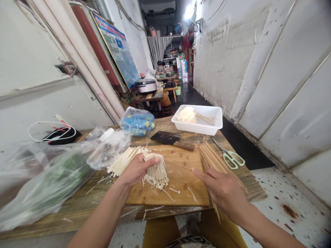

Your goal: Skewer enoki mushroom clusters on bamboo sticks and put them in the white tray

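My left hand (139, 168) is closed around a bunch of enoki mushrooms (157, 172), whose small caps hang down over the wooden cutting board (181, 193). More enoki mushrooms (121, 160) lie in a pile to the left, partly behind that hand. Pinched in my right hand (219, 186) is a thin bamboo skewer (178, 164). It points left across the board, its tip close to the held bunch; whether it has entered the bunch I cannot tell. A bundle of bamboo skewers (213, 158) lies along the board's right edge, partly under my right hand.
A cleaver (167, 138) lies at the board's far edge, with scissors (230, 155) to the right. Beyond stands a white tub (210, 128) holding skewered enoki. Plastic bags (51, 179) and a blue bag (138, 122) fill the left. Another person (160, 69) sits far back.
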Action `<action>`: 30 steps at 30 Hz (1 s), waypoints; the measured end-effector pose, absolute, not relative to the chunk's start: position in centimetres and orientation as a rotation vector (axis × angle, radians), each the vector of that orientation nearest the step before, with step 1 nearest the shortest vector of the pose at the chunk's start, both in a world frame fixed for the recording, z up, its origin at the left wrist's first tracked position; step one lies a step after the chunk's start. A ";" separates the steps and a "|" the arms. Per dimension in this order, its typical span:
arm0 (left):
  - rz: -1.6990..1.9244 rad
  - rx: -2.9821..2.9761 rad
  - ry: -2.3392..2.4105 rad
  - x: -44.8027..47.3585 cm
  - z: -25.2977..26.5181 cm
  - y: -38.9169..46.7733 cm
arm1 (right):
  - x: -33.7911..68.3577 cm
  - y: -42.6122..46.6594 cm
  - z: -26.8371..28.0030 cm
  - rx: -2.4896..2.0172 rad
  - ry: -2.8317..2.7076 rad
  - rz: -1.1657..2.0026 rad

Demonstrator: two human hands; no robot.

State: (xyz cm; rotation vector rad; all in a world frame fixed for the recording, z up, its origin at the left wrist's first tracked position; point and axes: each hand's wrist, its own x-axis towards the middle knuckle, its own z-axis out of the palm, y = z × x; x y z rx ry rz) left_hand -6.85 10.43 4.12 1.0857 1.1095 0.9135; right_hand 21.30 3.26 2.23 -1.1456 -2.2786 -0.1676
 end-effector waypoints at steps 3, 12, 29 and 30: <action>0.908 1.078 1.095 -6.9 4.0 10.5 | 21.4 3.2 2.1 -1.148 -2.281 -0.158; 0.873 1.080 1.092 -6.6 4.1 10.5 | 21.6 3.2 1.5 -1.161 -2.289 -0.168; 0.869 1.055 1.077 -6.6 3.6 10.3 | 21.7 3.4 1.3 -1.131 -2.288 -0.117; 0.878 1.048 1.081 -6.6 3.6 10.3 | 21.7 3.4 1.3 -1.132 -2.287 -0.113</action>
